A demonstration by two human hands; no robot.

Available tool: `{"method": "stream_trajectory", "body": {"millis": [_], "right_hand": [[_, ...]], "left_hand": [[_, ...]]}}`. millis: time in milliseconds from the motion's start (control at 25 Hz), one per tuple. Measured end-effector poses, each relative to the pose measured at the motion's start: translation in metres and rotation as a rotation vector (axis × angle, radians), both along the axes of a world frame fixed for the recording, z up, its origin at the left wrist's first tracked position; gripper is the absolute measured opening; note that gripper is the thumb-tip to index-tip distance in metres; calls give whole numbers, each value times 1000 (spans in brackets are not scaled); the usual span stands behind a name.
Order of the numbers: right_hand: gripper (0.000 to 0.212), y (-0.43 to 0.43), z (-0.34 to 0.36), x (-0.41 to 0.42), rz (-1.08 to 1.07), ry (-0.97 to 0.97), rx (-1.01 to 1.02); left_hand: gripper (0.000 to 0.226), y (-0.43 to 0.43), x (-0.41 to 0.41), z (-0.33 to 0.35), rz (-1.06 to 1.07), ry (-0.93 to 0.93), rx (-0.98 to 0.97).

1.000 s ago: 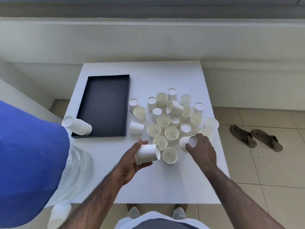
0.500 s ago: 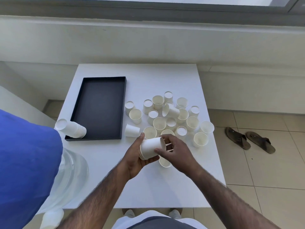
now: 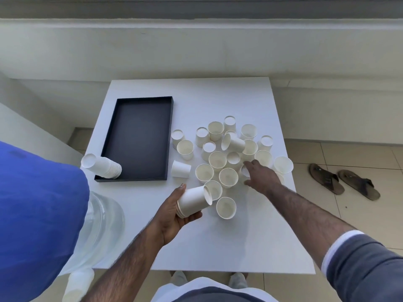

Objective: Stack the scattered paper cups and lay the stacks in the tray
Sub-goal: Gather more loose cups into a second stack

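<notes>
The loose paper cups [image 3: 226,158] sit bunched on the right half of the white table [image 3: 196,99], some upright with the mouth up, some upside down, and two lying on their sides: one [image 3: 233,143] on top of the bunch and one [image 3: 180,169] just beside the tray's right wall. A single upright cup [image 3: 226,207] stands apart at the near edge of the bunch. The left hand [image 3: 174,214] is curled around a short stack of nested cups [image 3: 194,200], held on its side above the table with the mouth pointing right, thumb on the far side and fingers underneath. The right hand [image 3: 261,177] reaches into the near right part of the bunch, fingers spread and bent around a cup [image 3: 245,171] that it mostly hides; I cannot tell whether it grips that cup. The black tray [image 3: 139,136] lies on the left half of the table, and a longer stack of cups [image 3: 101,166] lies on its side across the tray's near left corner, its base sticking out past the rim. A blue cloth [image 3: 39,214] fills the left edge, with a clear water bottle [image 3: 102,219] beside it. A pair of sandals [image 3: 344,179] lies on the tiled floor [image 3: 359,214] to the right.
</notes>
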State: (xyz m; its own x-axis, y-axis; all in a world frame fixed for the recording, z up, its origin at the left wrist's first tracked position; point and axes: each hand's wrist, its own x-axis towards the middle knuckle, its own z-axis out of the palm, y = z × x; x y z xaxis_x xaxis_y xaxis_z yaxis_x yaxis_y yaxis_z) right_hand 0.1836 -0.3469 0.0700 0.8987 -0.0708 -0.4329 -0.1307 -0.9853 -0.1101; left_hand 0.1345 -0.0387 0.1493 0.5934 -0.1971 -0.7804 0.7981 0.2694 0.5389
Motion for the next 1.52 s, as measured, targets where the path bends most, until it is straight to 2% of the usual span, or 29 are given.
{"method": "stream_trajectory", "body": {"millis": [80,200,400,440,560,640,760,840,960,1040,1160,1240,1280,1320,1360,1440,1520], "right_hand": [[60,0,-4,-1,44,21,-30],[49,9,-1,-11,-9,24,12],[47,21,61,-64,-282,-199,150],[46,24,77,-76,-364,-235,267],[37,39,123,-102,-555,-164,893],[37,52,135,-107,-537,-115,1065],[37,70,132,-110,-497,-74,1075],[43,76,128,-114,-438,-34,1007],[77,77,125,-123,-246,30,794],[95,77,125,-129,-129,50,663],[90,78,122,-141,-104,8,586],[88,69,113,-150,-162,-37,620],[88,60,107,-156,-221,-56,666],[86,50,101,-162,-292,-69,713],[84,41,95,-169,-357,-79,749],[82,24,84,-183,-451,-89,764],[83,13,77,-197,-510,-87,747]], "left_hand": [[38,2,1,0,9,-5,5],[40,5,1,-1,18,-2,14],[41,8,6,-2,31,-19,26],[41,7,7,-2,26,-27,32],[40,0,6,2,-12,-48,43],[42,-9,4,6,-84,-78,42],[50,-25,-2,11,-244,-130,64],[55,-38,-5,19,-303,-155,116],[62,-53,-7,30,-416,-263,288],[63,-63,-13,31,-536,-398,362],[57,-85,-32,26,-657,-507,348],[58,-94,-43,14,-578,-543,309],[56,-94,-47,2,-540,-617,377],[49,-91,-48,-15,-576,-742,533],[41,-84,-47,-32,-701,-889,756],[41,-71,-51,-65,-1037,-1111,1153],[43,-66,-52,-89,-1244,-1254,1280]]}}
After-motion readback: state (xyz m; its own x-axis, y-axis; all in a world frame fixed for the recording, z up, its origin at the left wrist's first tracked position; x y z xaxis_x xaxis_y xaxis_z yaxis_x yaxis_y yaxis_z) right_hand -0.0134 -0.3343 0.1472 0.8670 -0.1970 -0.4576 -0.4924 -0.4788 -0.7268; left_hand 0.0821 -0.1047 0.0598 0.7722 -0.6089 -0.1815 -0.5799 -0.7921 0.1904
